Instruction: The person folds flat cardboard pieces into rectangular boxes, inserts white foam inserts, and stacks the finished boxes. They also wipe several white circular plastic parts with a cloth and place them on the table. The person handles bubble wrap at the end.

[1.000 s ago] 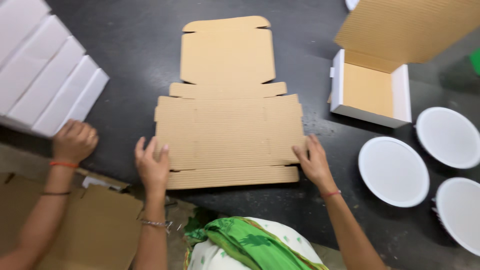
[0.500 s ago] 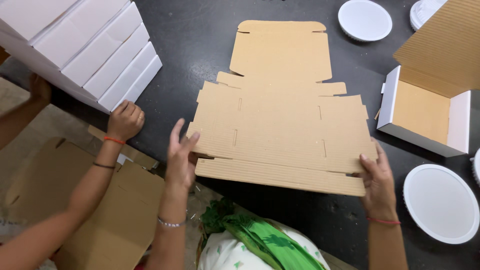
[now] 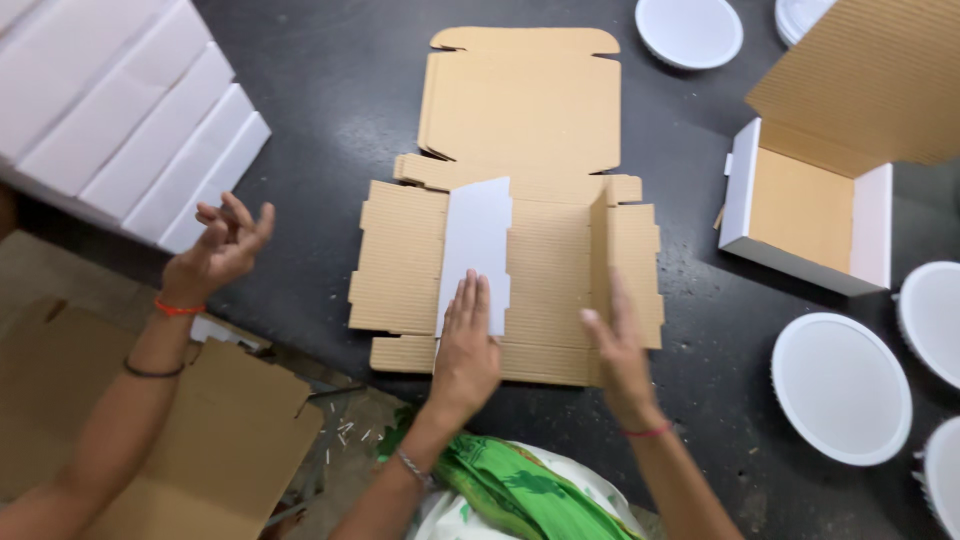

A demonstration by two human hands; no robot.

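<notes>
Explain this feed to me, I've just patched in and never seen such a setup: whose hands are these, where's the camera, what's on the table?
The single camera sits on a person's head, looking down. Their left hand presses a folded-over side flap of a flat cardboard box blank; their right hand stands the other flap up. Neither has a closed grip. The hand at far left belongs to a co-worker. On the dark table lie white round discs, an open folded box and stacked white boxes.

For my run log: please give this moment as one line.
left hand: presses folded side flap | right hand: raises other flap | cardboard box blank: flat on dark table
</notes>
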